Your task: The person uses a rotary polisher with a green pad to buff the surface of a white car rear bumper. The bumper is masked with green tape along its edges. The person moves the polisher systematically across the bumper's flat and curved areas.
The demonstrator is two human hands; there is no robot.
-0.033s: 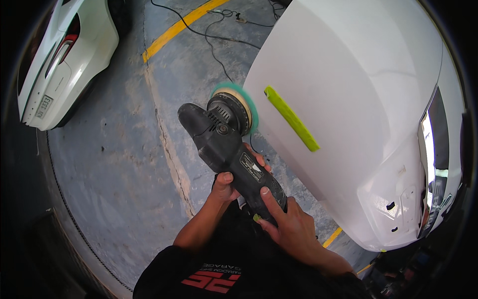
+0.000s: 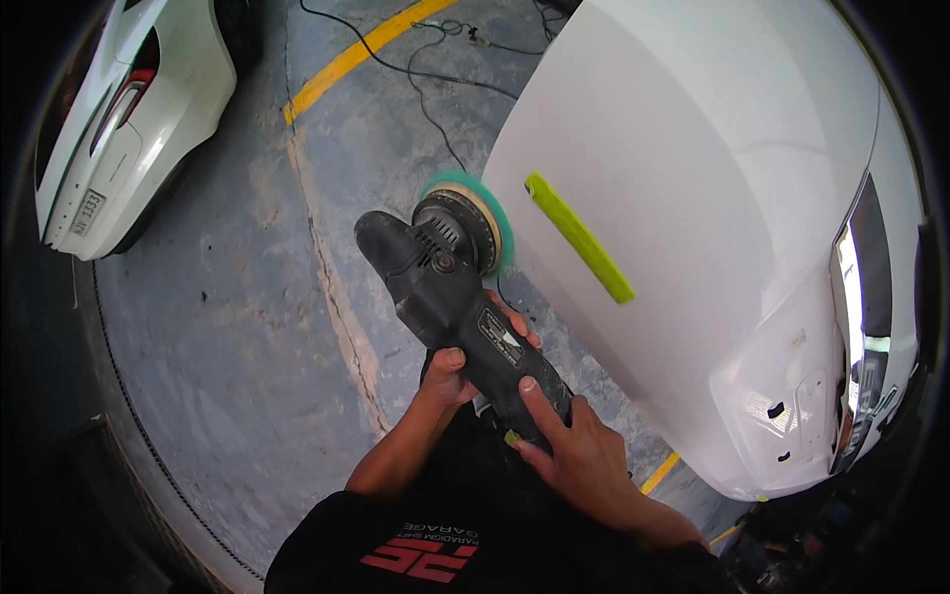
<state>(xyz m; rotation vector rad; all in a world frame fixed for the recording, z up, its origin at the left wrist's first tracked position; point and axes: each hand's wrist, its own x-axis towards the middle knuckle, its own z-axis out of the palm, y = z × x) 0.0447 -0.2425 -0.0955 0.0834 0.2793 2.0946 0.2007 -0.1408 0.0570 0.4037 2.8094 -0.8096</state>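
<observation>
A black car polisher [image 2: 427, 297] slants across the middle of the view, held in both hands above the floor. Its round backing plate carries a green-edged foam pad [image 2: 506, 226], turned toward the white car panel [image 2: 683, 228] on the right; whether they touch I cannot tell. My left hand [image 2: 450, 382] is closed around the body from below, thumb on the near side and fingertips showing on the far side. The rear of the handle is wrapped by my right hand [image 2: 586, 457], its index finger lying along the casing. A yellow-green scrap shows beside the handle's end.
A strip of lime-green tape [image 2: 580, 238] sticks to the white panel. Black cords [image 2: 421, 74] trail over the grey floor [image 2: 237, 327], which has a long crack and a yellow line [image 2: 351, 57]. Another white car [image 2: 148, 129] stands at the far left.
The polisher's head has dipped very slightly, and the pad's edge looks a little more blurred. Both hands keep the same hold.
</observation>
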